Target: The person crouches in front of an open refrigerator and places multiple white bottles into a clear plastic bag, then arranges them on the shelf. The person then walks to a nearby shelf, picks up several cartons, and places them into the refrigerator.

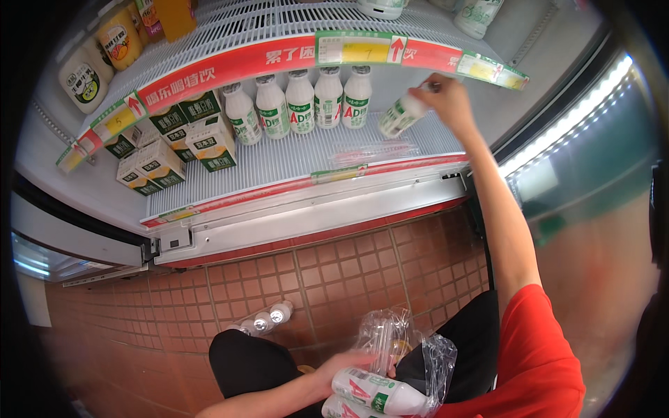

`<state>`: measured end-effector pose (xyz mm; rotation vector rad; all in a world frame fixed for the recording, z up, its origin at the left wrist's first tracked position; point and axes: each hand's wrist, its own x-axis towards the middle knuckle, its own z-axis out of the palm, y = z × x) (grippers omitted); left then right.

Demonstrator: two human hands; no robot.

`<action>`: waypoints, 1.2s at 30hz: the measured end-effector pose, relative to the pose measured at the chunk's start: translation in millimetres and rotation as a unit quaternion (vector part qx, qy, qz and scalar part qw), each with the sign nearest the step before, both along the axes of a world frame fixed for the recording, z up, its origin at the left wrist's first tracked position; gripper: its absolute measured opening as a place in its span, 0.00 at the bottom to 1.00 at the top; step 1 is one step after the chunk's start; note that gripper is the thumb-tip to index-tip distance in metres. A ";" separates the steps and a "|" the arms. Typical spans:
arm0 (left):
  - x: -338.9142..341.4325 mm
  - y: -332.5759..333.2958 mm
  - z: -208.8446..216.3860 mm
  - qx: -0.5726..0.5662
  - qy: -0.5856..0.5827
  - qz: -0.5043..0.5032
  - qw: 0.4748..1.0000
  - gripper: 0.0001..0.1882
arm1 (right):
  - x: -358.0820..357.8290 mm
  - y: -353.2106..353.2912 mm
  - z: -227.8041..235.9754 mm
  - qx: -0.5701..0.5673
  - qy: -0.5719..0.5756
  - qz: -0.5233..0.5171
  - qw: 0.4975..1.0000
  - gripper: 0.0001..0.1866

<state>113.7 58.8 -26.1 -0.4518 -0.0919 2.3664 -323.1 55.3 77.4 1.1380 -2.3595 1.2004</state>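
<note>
My right hand (449, 101) reaches into the fridge and grips a white milk drink bottle (402, 117) by its cap end. That bottle leans over the lower shelf (279, 167), to the right of a row of several matching white bottles (300, 104) with green labels. Down at my lap, my left hand (341, 368) is closed on clear plastic wrap (385, 334), its fingertips partly hidden. Two more white bottles (373, 391) lie beside that hand, with the crinkled wrap around their right ends.
Stacked drink cartons (209, 143) stand at the lower shelf's left. A flat clear plastic piece (376, 152) lies near its front. Above hangs the upper shelf's red label strip (230, 72). On the tiled floor (334, 268), a wrapped pack of bottles (268, 318) sits by my left knee.
</note>
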 end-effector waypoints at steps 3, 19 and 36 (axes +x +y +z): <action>8.0 4.6 2.2 0.009 0.047 -0.052 0.997 0.25 | 12.4 -39.8 -12.2 0.061 0.075 -0.025 0.995 0.17; -3.8 -69.4 2.1 -0.156 -0.036 0.137 0.978 0.26 | 214.9 59.9 3.3 0.303 -0.279 0.592 0.693 0.22; -9.9 -71.7 28.0 -0.301 -0.045 0.370 0.878 0.25 | 222.4 66.7 -7.8 0.191 -0.420 0.350 0.815 0.26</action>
